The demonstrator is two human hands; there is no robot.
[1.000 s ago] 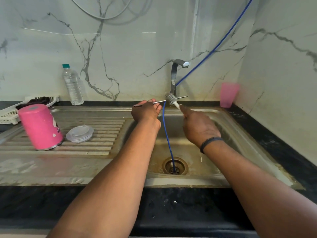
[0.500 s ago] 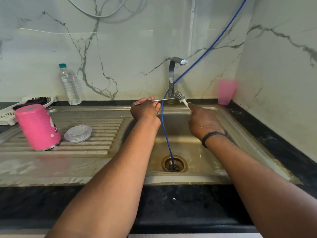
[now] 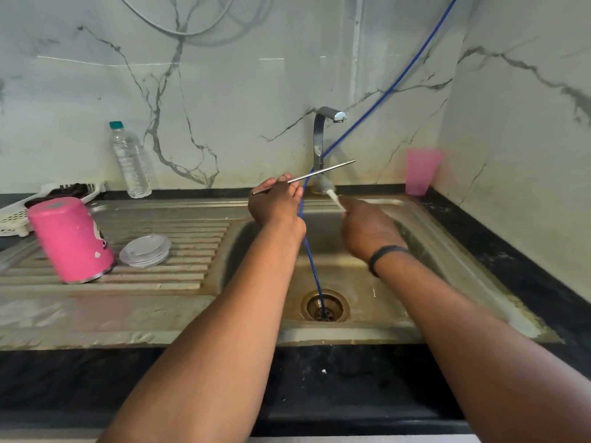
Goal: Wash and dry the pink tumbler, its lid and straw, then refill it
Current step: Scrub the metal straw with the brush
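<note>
Over the sink basin (image 3: pixel 415 238), left hand (image 3: pixel 276 204) pinches the metal straw (image 3: pixel 319 174); right hand (image 3: pixel 367 231) grips a brush (image 3: pixel 324 185); pink tumbler (image 3: pixel 70 239) upended mid-left beside its lid (image 3: pixel 145 251).

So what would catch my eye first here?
Probably the two hands over the sink: the left hand pinches a thin metal straw, the right hand holds a small brush just under it. Next, the pink tumbler upside down on the draining board at left, a clear lid beside it.

Pink tumbler (image 3: pixel 71 239) inverted beside clear lid (image 3: pixel 145 251); steel straw (image 3: pixel 307 176) aloft.
</note>
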